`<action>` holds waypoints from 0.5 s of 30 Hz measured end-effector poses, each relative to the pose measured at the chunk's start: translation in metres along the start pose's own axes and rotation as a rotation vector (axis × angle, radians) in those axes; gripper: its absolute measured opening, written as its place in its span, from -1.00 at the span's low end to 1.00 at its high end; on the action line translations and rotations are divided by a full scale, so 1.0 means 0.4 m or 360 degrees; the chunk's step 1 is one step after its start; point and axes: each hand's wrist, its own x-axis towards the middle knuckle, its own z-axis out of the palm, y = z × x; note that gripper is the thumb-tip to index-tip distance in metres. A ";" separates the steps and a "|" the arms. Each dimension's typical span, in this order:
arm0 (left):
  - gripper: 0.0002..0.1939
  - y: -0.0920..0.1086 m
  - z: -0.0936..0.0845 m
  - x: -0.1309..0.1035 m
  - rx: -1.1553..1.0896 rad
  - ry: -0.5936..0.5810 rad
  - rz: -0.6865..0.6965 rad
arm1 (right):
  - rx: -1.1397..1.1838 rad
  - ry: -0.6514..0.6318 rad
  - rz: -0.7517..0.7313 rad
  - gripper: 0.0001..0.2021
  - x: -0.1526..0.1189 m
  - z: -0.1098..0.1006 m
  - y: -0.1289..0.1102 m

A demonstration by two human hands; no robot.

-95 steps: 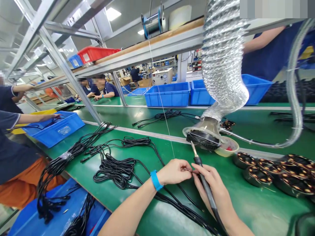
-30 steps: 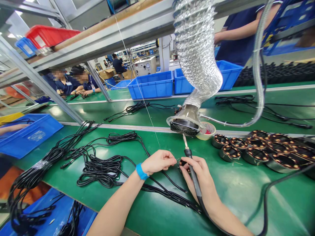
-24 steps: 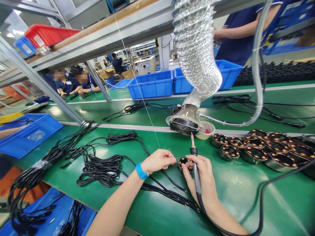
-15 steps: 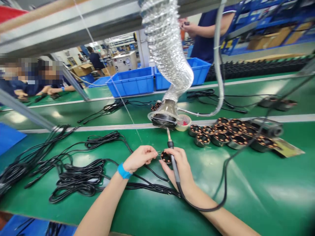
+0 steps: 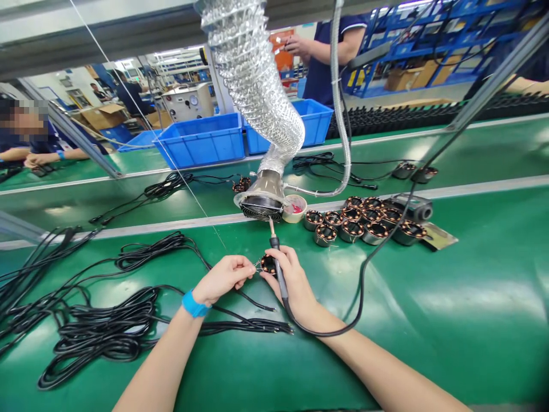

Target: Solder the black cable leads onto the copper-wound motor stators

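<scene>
Viewpoint swung right. Head view: remotely, I log right grip (image 5: 295,281) holding copper-studded dark ring (image 5: 266,268) plus grey-handled soldering iron (image 5: 281,279), tip forward, presumably sparing fingers; left grip (image 5: 225,277) pinches thin pale wires (image 5: 258,266), likely steadying them, above green counter (image 5: 386,320).

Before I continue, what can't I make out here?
All in the head view:
Copper-wound ring: right side hidden by the right hand and soldering iron.
Thin wires at the left hand: too small to count.
Blue bin: partly hidden by the foil duct.
Cables at far left: cut off by the left edge.
Gauge dial: too small to read.
</scene>
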 end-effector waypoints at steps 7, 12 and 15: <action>-0.62 -0.009 0.003 0.007 0.0025 0.0019 0.0014 | -0.0054 0.0103 -0.0021 -0.50 0.001 -0.006 -0.003; -0.64 -0.009 0.001 0.009 -0.0021 0.0016 -0.0018 | 0.0043 0.0456 -0.0235 -0.83 -0.008 -0.037 -0.041; -0.64 -0.007 0.000 0.009 -0.0035 0.0016 -0.0014 | 0.0083 0.0552 -0.0233 -0.84 -0.016 -0.056 -0.066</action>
